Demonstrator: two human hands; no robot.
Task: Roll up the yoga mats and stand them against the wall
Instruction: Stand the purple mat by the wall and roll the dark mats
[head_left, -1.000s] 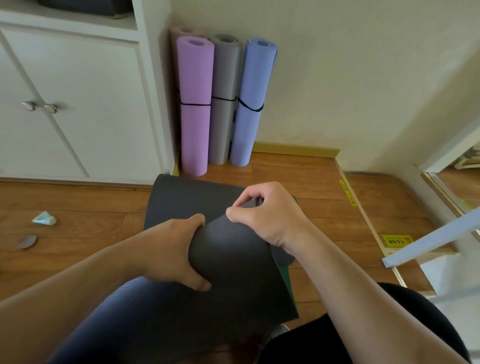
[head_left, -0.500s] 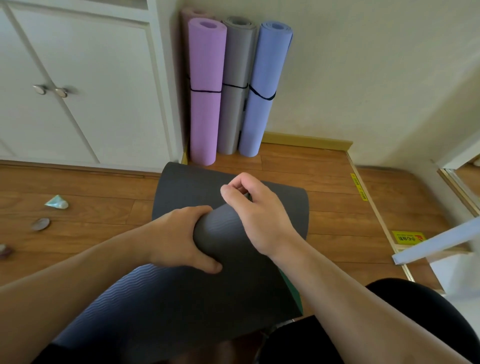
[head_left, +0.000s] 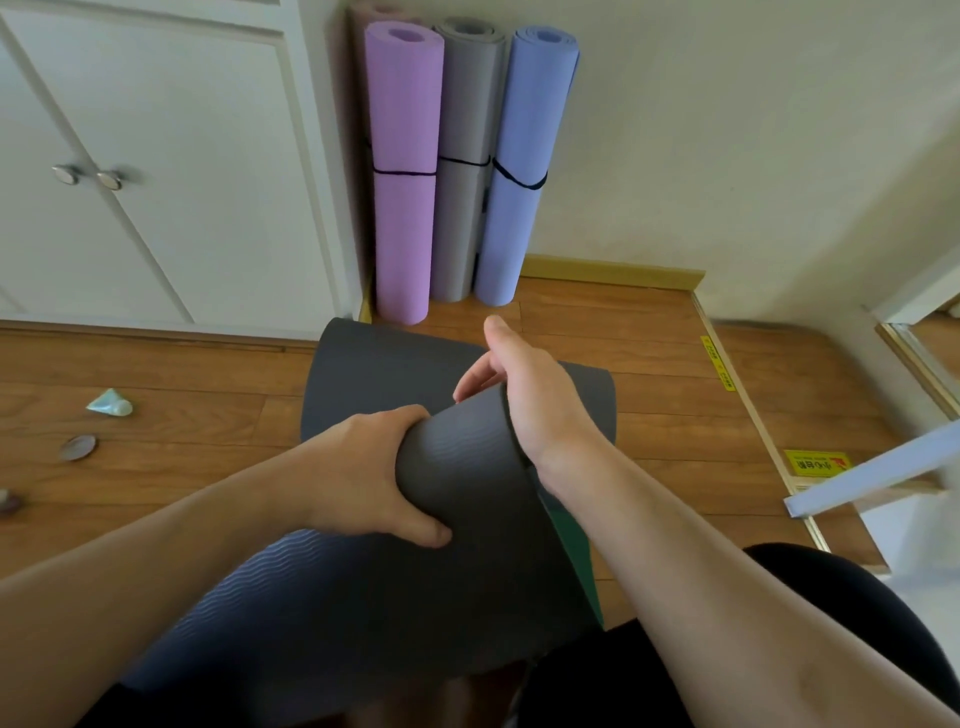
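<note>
Dark grey foam fills the middle of the head view: a partly rolled yoga mat (head_left: 457, 509) lies across the person's lap and out over the wooden floor (head_left: 649, 364), its far end curling up near the corner. The left hand (head_left: 363, 478) is clamped around the left side of the roll, thumb below and fingers wrapped over the top. The right hand (head_left: 524, 395) is loose and open, fingers extended forward, its palm and wrist resting against the mat's curled right edge without gripping it. A green underside (head_left: 571, 545) of the mat shows beneath the right wrist. In the corner beyond, three rolled mats stand upright side by side, touching, each bound by a black band: a purple mat (head_left: 405, 171), a grey mat (head_left: 462, 156) and a blue mat (head_left: 524, 156), leaning against the wall (head_left: 727, 130) next to a white cabinet (head_left: 171, 171). Small scraps (head_left: 110, 404) lie on the floor at left.
</note>
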